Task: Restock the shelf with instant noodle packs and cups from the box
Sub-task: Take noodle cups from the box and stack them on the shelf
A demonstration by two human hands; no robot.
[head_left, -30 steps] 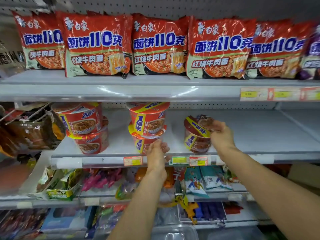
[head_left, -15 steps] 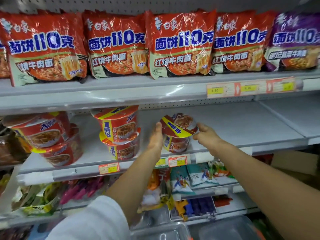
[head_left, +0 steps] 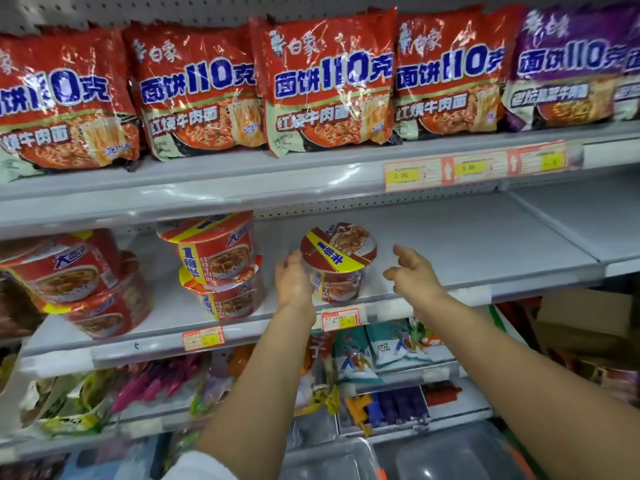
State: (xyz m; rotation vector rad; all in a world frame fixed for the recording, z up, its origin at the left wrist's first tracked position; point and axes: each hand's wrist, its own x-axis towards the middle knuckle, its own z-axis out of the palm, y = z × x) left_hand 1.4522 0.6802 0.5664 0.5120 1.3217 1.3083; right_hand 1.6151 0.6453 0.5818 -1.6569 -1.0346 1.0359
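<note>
Resting against the left side of a round red noodle cup with a yellow band, the left hand keeps its fingers fairly straight and does not wrap it. The right hand hovers just beside the cup's right side, fingers loosely spread, holding nothing. The cup stands upright near the front edge of the grey metal middle shelf. Left of it stands a stack of two red cups. Above, red noodle packs line the upper shelf.
</note>
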